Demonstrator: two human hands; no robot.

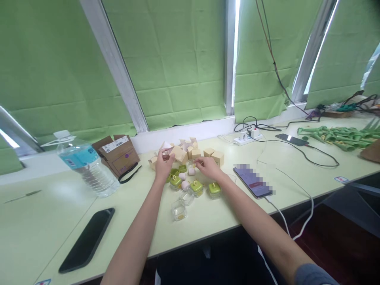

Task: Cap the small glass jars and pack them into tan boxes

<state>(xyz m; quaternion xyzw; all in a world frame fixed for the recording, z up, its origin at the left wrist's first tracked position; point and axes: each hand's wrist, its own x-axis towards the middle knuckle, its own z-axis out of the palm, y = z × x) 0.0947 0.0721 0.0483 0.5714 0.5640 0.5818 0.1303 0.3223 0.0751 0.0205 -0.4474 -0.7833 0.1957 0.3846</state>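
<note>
Two hands (164, 165) (209, 168), jars (179, 210) nearer — table edge (192, 240) nearest

Both arms extend forward, converging. Left arm (135, 229): bare, nearly straight; left hand (165, 163) upright, fingers curved, thumb opposed in a pinch. Right arm (255, 209): angled inward, forearm bare; right hand (208, 166) back uppermost, fingers bent, fingertip closure indeterminate. Hands apart, approximately level.
</note>
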